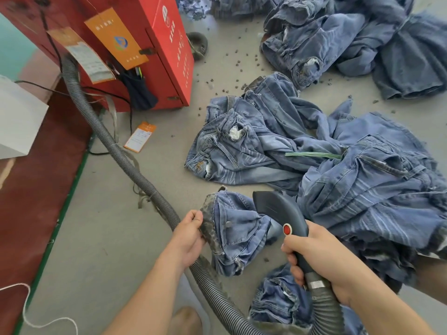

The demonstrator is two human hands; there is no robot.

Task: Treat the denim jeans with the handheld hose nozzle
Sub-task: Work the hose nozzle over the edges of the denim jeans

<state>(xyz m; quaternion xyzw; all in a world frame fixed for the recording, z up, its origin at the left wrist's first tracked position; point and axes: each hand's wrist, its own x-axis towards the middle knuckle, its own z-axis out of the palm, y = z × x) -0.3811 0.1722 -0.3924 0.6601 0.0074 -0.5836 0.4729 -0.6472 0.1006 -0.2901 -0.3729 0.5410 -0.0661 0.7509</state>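
Your right hand (pixel 321 257) clenches the hose nozzle (pixel 278 209) over the jeans (pixel 237 228) your left hand (pixel 191 233) pinches; the piles at right look untreated.

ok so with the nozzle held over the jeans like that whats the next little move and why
Probably bring the nozzle down onto the jeans near the dark edge that the left hand pinches up. The right hand grips the handle, thumb beside the red button, and the nozzle mouth is behind the fold, so contact can't be confirmed.
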